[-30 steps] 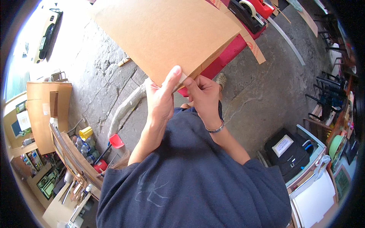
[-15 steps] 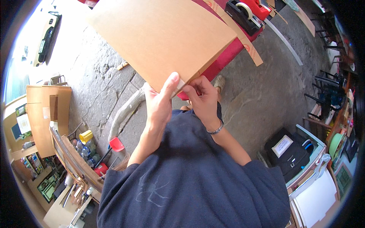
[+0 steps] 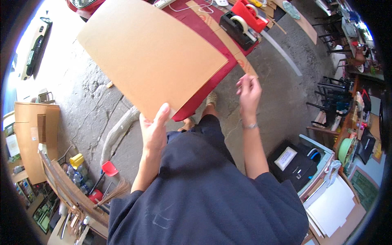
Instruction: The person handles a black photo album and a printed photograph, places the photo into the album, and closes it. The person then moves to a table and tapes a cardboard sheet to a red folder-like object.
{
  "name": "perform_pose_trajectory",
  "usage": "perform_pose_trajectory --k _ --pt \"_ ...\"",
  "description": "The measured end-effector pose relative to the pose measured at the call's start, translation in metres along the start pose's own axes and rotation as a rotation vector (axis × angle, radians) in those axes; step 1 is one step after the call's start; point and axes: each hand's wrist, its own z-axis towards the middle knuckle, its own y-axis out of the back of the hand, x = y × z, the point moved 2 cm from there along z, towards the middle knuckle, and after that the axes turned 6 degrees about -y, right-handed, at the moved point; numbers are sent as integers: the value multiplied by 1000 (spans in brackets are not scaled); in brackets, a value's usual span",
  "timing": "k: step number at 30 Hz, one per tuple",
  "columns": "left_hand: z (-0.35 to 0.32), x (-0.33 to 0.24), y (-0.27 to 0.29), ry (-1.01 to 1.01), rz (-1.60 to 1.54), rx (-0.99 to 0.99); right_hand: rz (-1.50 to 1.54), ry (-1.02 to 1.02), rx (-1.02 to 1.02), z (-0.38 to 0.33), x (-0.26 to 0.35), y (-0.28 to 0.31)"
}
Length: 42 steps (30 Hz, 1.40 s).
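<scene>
A large flat cardboard piece, brown and with layered edges on its right side, lies tilted over the red table. My left hand grips its near corner, thumb on top and fingers hidden beneath. A small whitish strip of tape shows at that corner beside my thumb. My right hand is in the air to the right of the cardboard, fingers loosely bent and nothing visible in them. It is nearest to the end of a narrow cardboard strip. Beyond that stands a black tape dispenser with a pale roll.
The red table runs under the cardboard. A red tape dispenser stands behind the black one. Cardboard sheets lean at left, near a red dustpan. A black bag sits at lower right, with stacked chairs beyond.
My right hand has let go of the cardboard's near corner and moved right and away toward the tape dispensers. My left hand still holds the corner; the whole view has shifted slightly.
</scene>
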Motion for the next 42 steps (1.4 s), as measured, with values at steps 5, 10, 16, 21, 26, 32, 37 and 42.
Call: perform_pose_trajectory --k 5,10,16,21,26,32,37,42 --pt "-3 24 33 -149 -208 143 -222 24 -77 193 -20 56" --pt "-11 36 47 -197 202 77 -454 -323 415 312 -60 63" --pt "-22 40 33 -248 311 -77 -266 -532 671 331 -46 63" --pt "-23 45 23 -294 252 -172 56 -428 664 319 -79 89" --pt "-34 51 41 -244 269 -146 -1187 558 -162 269 -79 83" --pt "-27 51 57 -121 351 9 -503 269 -29 190 -64 86" --pt "-7 24 37 -48 373 276 -23 -27 119 39 22 23" --pt "5 12 17 -176 376 394 253 -55 366 -60 97 -36"
